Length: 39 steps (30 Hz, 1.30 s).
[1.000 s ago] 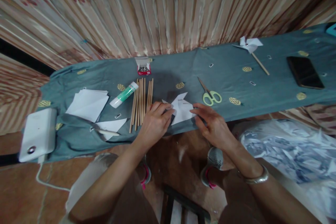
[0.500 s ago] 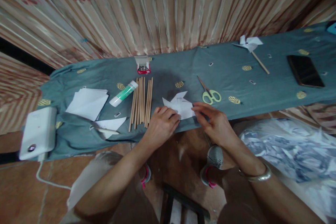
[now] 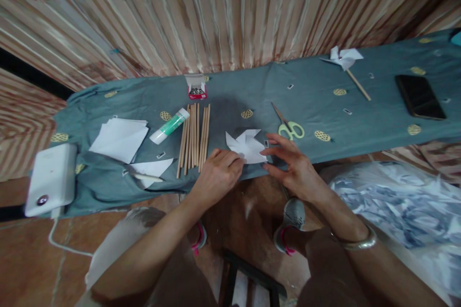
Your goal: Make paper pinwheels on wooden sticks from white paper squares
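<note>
A white paper pinwheel (image 3: 248, 146), its blades folded, lies at the front edge of the cloth-covered table. My left hand (image 3: 220, 172) has its fingers pressed together at the pinwheel's lower left side, and its fingertips are partly hidden. At the right side of the paper my right hand (image 3: 293, 165) has its fingers spread, the tips beside or just touching the edge. Scissors with pale green handles (image 3: 291, 130) lie beyond that hand. Several wooden sticks (image 3: 194, 134) lie left of the pinwheel.
A glue stick (image 3: 169, 126), an opened small box of metal pins (image 3: 196, 87), stacked paper (image 3: 120, 140) and a white device with a cable (image 3: 52, 180) are on the left. A finished pinwheel on a stick (image 3: 355, 81) and a phone (image 3: 420, 97) lie right. A plastic bag (image 3: 399, 206) stands below.
My right hand's fingers have spread apart and come off the paper's right edge. The pinwheel has turned slightly, its blades now more raised. My left hand stays at its lower left.
</note>
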Motion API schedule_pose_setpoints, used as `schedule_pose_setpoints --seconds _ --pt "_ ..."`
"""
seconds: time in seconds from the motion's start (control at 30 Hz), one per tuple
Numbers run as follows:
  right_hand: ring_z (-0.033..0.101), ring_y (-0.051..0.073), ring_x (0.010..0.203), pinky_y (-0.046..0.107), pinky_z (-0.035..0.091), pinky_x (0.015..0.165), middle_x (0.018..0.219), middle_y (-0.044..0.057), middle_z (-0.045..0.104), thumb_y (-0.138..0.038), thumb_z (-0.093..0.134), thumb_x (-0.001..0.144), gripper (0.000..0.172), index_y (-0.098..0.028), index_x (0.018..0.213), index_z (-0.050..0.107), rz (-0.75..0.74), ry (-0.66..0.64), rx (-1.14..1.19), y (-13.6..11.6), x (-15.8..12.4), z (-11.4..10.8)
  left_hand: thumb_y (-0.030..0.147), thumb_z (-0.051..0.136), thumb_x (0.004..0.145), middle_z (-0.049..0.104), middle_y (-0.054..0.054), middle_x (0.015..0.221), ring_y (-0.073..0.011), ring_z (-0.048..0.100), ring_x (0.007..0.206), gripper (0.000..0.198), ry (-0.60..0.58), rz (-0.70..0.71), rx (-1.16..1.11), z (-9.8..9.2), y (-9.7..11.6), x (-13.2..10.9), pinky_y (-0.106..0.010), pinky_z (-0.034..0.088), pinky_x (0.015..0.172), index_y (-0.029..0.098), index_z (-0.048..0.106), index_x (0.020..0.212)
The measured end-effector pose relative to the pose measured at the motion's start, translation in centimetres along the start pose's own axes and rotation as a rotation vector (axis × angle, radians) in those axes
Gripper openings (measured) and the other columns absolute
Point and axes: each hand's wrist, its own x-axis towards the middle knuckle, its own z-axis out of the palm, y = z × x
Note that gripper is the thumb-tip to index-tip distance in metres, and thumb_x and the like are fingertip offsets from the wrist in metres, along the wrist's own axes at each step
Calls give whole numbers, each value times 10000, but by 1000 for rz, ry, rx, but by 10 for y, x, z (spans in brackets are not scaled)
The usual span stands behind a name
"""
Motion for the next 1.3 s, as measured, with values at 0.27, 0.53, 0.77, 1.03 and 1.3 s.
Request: schedule_pose_setpoints --seconds 0.27,0.53,0.77,1.03,1.3 --pt "512 263 1227 487 393 1047 1343 73 526 -233 607 829 64 -233 820 671 25 -15 48 -1 3 5 141 486 918 676 -39 845 -168 603 786 166 -9 22 -38 0 3 -7 -318 426 736 150 642 862" --pt "461 276 1289 486 372 1061 1359 99 508 -210 583 821 59 -220 790 632 39 70 -15 -10 9 18 201 496 927 690 -72 942 -198 614 874 168 -12 -22 -117 2 10 -8 -341 454 775 132 598 1040" --pt "471 304 1264 527 382 1046 1348 123 503 -176 571 808 81 -211 764 628 24 93 -121 -9 9 25 159 468 933 668 -83 1016 -200 599 954 226 -86 29 -136 5 11 -10 -346 463 817 131 568 1134" --pt "474 318 1255 539 388 1044 1320 120 527 -157 560 801 88 -209 764 620 14 120 -168 -11 10 29 172 438 949 660 -71 1023 -195 579 958 213 -106 9 -160 7 11 -8 -337 468 821 150 598 1087" --pt "490 312 1233 534 406 1024 1302 119 539 -148 559 794 96 -216 748 610 16 127 -167 -9 13 32 155 480 929 663 -73 1013 -194 580 966 207 -100 22 -164 9 10 -8 -338 478 830 144 615 1085"
